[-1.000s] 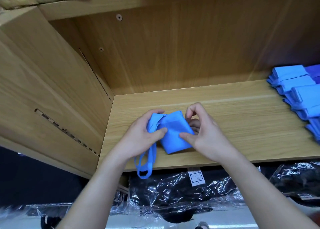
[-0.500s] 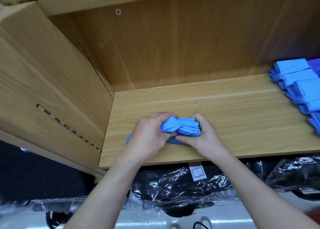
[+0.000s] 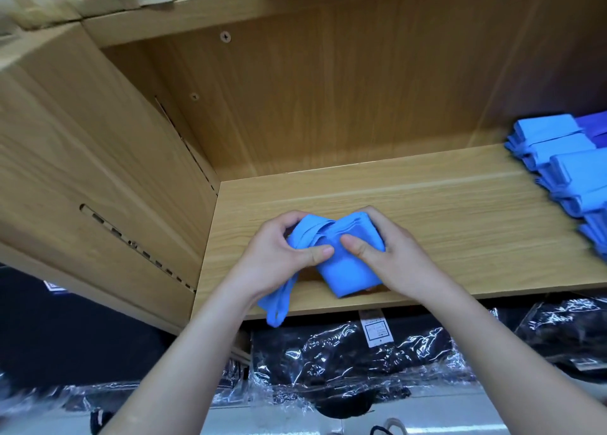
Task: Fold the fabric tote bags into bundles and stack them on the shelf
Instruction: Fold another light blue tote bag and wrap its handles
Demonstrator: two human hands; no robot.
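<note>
one blue tote bag (image 3: 349,272), half folded, sits at the front edge of the shelf (image 3: 443,211), and two hands are on it. left hand (image 3: 279,254) is curled round the gathered straps (image 3: 279,305), thumb pressed on the fabric. right hand (image 3: 399,259) pinches the folded corner, its fingers hidden behind. the strap loop dangles over the shelf's front edge. at the shelf's right end are roughly six folded bundles (image 3: 565,168), cut off by the frame. below the shelf are plastic-wrapped dark packs (image 3: 345,352), too blurry to count.

Bright, even light — glare on plastic wrap (image 3: 345,346); edges blurred w/ wide-angle warp.
</note>
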